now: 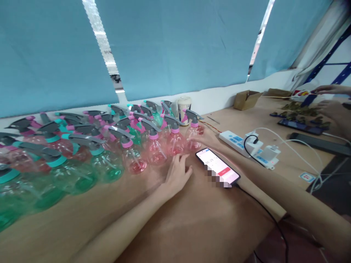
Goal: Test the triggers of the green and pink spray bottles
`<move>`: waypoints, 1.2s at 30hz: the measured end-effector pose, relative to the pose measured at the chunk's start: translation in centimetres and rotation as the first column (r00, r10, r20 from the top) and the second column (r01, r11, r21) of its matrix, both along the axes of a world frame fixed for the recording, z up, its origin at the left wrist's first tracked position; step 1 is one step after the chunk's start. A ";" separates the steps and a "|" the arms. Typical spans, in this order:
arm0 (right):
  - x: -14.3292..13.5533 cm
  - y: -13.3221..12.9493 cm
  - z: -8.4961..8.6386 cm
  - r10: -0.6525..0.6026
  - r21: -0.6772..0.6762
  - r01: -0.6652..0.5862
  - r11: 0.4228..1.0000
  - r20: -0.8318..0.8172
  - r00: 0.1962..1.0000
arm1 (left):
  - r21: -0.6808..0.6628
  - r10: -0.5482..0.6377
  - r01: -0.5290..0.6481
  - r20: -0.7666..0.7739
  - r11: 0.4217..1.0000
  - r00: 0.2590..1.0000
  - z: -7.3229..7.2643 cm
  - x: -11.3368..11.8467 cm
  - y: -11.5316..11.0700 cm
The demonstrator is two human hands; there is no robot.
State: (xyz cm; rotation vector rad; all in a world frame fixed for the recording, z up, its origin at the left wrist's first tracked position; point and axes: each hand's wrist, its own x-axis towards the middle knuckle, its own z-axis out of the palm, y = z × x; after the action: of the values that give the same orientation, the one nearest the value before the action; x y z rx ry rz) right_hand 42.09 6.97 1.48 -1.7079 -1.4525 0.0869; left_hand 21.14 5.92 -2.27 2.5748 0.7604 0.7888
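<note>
My left hand [178,174] is over the tabletop just in front of the pink bottles, its fingers apart and curved, holding nothing. Beyond the lit phone [218,166], my right hand [204,138] reaches to the rightmost pink spray bottle [194,137]; its fingers are at the lower side of that bottle, partly blurred, and whether they grip it is unclear. A pink bottle [175,142] stands beside it, and another pink bottle [157,149] is further left. Green bottles [108,166] with teal collars stand at the left among several more rows.
A white power strip [236,140] with chargers and cables lies right of the phone. Behind the bottles stands a paper cup [184,109]. A cardboard box [246,99] is at the back. At far right, another person's hands [331,106] are near small parts. A black cable [263,206] runs from the phone.
</note>
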 end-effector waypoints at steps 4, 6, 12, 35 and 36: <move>0.2 -1.7 1.4 -0.054 0.045 0.056 0.997 -0.032 0.998 | -0.017 -0.025 0.026 0.024 1.000 0.999 0.2 -1.0 -0.4; 0.2 -3.3 2.2 -0.064 0.053 0.067 0.996 -0.057 0.996 | -0.028 -0.036 0.037 0.038 0.999 0.999 0.4 -1.7 -0.7; -3.9 -10.0 4.0 0.117 0.043 -0.113 0.993 -0.102 0.988 | -0.091 -0.032 0.045 0.142 0.995 0.989 1.7 -3.6 -2.7; -17.9 -12.8 6.9 0.686 0.022 -0.727 0.687 -0.352 0.637 | -0.332 -0.182 0.213 0.121 0.919 0.976 3.3 -14.4 -7.6; -18.3 -12.8 6.8 0.686 0.038 -0.722 0.691 -0.351 0.638 | -0.330 -0.182 0.210 0.113 0.920 0.977 3.2 -14.5 -7.7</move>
State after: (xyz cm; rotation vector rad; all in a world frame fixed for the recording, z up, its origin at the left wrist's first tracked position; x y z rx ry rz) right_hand 23.81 -5.80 8.30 -1.0154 -1.7806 0.8661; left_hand 6.60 -1.79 0.93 2.2500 0.5466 0.6311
